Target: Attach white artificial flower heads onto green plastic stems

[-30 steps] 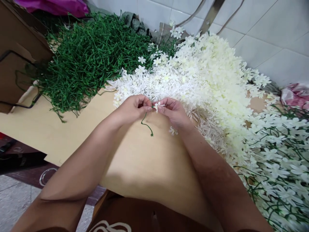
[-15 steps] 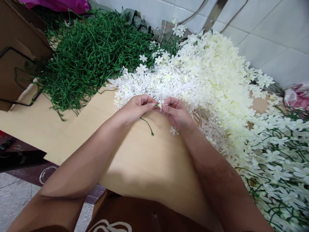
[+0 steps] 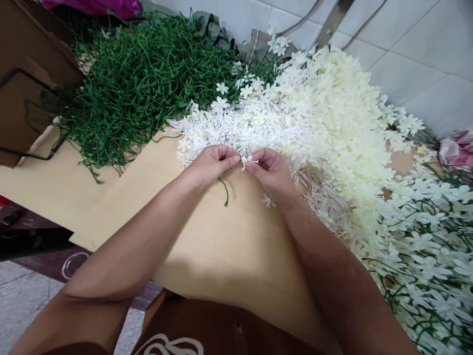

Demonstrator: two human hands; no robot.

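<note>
My left hand [image 3: 218, 165] is closed in a pinch on a green plastic stem [image 3: 225, 191], whose lower end dangles below the palm. Facing it, my right hand [image 3: 271, 170] pinches a small white artificial flower [image 3: 246, 160] between thumb and forefinger. Flower and stem tip meet between the fingertips; whether they are joined I cannot tell. Another white blossom [image 3: 269, 200] shows just under my right palm, partly covered by it. Both hands hover over the near edge of a heap of white flower pieces [image 3: 258, 125].
A pile of green stems [image 3: 148, 84] lies at the back left, beside a cardboard box [image 3: 33, 74]. Cream blossoms [image 3: 340, 113] are heaped on the right, and flowers on stems [image 3: 432, 261] lie nearer. Brown board [image 3: 221, 246] covers the table; a tiled wall [image 3: 406, 59] stands behind.
The dangling stem end has swung slightly left. The flower's petals have turned a little between my fingertips. Both hands keep nearly the same place, and the whole view has shifted slightly.
</note>
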